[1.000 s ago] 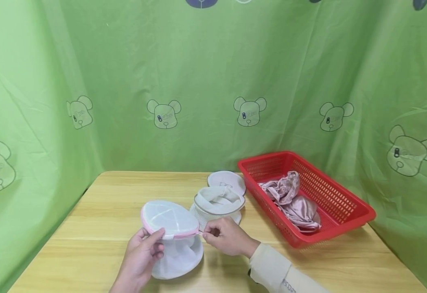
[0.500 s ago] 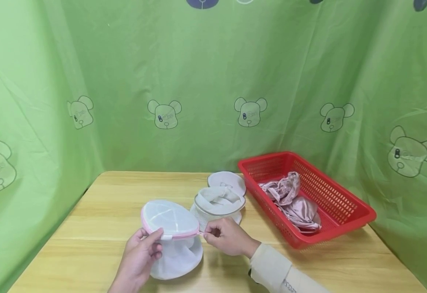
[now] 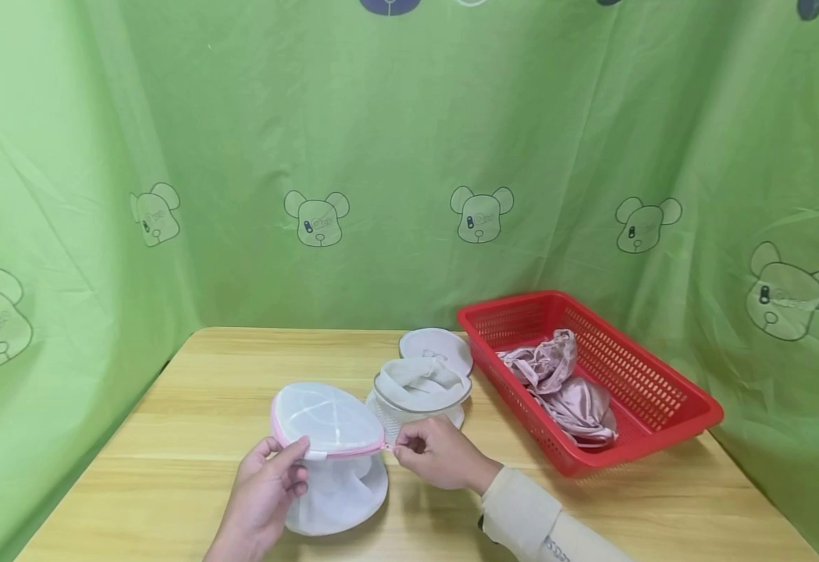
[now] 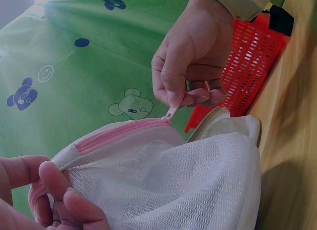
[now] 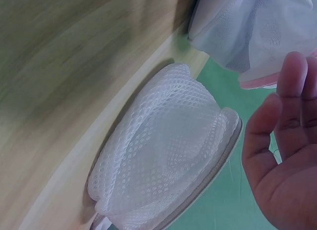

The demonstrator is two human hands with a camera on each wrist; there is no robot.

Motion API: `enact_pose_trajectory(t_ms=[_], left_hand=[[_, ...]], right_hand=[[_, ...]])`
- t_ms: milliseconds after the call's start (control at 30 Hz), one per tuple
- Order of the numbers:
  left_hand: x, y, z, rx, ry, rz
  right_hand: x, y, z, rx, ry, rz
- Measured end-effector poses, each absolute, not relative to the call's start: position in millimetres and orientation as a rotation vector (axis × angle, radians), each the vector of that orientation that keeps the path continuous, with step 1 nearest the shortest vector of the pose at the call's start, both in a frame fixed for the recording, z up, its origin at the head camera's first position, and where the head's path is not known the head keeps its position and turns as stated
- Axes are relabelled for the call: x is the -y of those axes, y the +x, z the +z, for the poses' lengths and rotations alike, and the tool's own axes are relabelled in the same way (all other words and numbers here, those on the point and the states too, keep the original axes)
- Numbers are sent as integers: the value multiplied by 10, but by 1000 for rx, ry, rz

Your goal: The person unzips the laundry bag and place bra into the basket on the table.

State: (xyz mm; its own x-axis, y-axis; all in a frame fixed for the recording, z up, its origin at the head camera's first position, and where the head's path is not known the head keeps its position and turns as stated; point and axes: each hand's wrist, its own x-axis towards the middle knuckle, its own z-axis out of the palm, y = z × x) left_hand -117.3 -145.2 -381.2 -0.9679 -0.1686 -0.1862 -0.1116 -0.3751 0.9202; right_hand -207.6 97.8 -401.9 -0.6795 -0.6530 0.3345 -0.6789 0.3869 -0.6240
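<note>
A white mesh laundry bag with a pink zipper round its top stands at the front of the table. My left hand grips its rim on the near left side, thumb on top beside a small white tab. At the right end of the zipper, my right hand pinches the zipper pull between thumb and finger. The zipper tape lies along the rim between both hands in the left wrist view. Just behind the right hand sits a second mesh bag with a grey-brown zipper and its lid folded back.
A red plastic basket stands at the right, holding crumpled pink satin garments. The second bag's round lid lies near the basket's left side. Green curtains with bear prints hang round the wooden table.
Almost nothing moves. Both hands keep their hold on the bag and the zipper pull, with only a very slight shift in the view.
</note>
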Motion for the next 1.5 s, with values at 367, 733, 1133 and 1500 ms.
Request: enact_pose_trajectory(t_ms=[367, 733, 1133, 1500], left_hand=[[1464, -1179, -3805, 1712, 403, -2546], [1486, -1179, -3805, 1705, 383, -2549], [1496, -1174, -3787, 1682, 404, -2554], [1519, -1169, -3788, 1698, 382, -2557]], right_hand=[[-1002, -2068, -4007, 2604, 1236, 1206], [-1023, -2087, -4003, 2618, 1232, 1169], [-1035, -2089, -3996, 2625, 1219, 1153], [-1048, -2101, -3999, 2622, 1185, 1097]])
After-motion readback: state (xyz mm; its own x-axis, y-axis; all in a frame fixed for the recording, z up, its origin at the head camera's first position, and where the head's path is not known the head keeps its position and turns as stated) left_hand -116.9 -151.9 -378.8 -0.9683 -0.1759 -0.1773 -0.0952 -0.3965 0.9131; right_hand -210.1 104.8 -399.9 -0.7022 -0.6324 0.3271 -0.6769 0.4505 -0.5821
